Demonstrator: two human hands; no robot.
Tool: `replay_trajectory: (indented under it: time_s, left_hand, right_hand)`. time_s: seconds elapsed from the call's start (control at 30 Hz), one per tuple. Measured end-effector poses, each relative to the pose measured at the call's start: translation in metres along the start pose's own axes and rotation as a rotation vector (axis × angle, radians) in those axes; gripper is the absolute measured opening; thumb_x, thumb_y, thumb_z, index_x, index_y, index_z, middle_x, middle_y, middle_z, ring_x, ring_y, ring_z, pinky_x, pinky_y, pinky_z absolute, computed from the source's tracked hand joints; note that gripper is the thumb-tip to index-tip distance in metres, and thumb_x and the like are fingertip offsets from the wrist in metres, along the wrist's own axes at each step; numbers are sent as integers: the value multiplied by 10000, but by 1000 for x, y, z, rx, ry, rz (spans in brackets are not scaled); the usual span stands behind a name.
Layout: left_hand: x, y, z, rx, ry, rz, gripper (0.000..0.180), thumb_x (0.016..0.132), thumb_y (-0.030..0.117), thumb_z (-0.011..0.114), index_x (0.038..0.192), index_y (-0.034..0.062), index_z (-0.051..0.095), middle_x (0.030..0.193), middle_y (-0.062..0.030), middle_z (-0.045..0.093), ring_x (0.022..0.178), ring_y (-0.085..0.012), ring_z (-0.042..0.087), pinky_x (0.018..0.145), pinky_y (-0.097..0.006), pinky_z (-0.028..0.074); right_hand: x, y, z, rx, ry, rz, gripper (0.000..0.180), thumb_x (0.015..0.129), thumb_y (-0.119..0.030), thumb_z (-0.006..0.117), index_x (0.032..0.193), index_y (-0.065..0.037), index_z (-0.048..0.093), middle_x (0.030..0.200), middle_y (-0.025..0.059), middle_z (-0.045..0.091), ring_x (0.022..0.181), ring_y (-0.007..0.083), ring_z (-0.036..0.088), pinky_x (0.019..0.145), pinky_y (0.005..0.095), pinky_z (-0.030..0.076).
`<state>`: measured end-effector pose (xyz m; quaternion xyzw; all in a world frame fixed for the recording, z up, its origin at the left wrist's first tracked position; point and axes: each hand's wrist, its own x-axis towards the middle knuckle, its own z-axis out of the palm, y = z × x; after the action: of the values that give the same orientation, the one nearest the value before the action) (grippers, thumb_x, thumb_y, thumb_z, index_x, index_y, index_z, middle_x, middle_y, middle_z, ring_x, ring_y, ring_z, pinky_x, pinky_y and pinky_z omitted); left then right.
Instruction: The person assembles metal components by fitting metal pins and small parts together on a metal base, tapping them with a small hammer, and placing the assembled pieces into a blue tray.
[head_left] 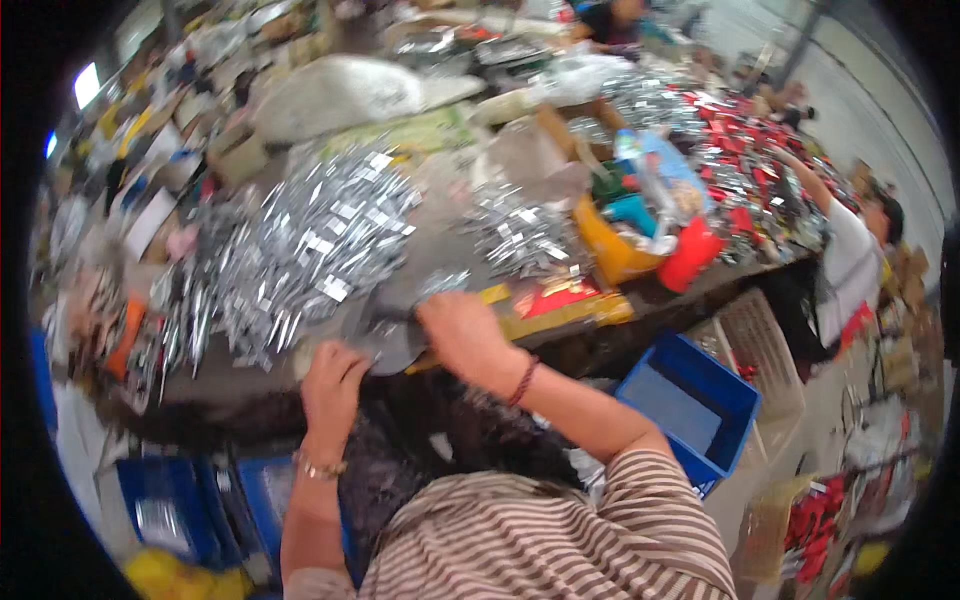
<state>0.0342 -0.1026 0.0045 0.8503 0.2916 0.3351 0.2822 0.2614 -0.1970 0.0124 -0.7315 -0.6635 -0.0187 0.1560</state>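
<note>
Grip, left hand: thumb and fingers drawn together at the bench's near edge; blur leaves it unclear whether they pinch anything. Grip, right hand: fingers curled downward, their tips and any hold on an object not distinguishable. The grey round piece lies between the hands, at the near edge of the bench.

Likely faults: with so little support at the edge, a loose hold could let the piece tip off the bench. A sweep of the right forearm might drag the red sheet over the same edge. The large heap of silver strips, loosely stacked toward the near left corner, could slide if nudged.

Surroundings: a smaller silver heap and a yellow tub occupy the bench to the right; below that edge stands a blue crate. Beyond, a co-worker in a white top extends an arm over a red-and-silver heap. A white sack lies toward the far side.
</note>
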Motion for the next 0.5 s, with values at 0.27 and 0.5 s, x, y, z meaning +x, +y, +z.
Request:
replay_trajectory:
  time_s: [0.27, 0.5]
  left_hand:
    - [13, -1, 12, 66, 4, 45, 95, 877, 133, 757, 951, 74, 759, 955, -78, 643, 883, -279, 661, 756, -376, 527]
    - [6, -3, 5, 36, 26, 51, 127, 869, 95, 766, 996, 81, 769, 950, -73, 641, 831, -262, 663, 720, -351, 525]
  right_hand:
    - [-34, -7, -45, 442, 176, 71, 364, 898, -33, 685, 1259, -67, 646, 1077, 173, 593, 906, 409, 648, 766, 485, 532]
    - [-53, -24, -55, 356, 307, -36, 310, 909, 1, 672, 1213, -54, 691, 1049, 166, 609, 834, 370, 662, 716, 413, 550]
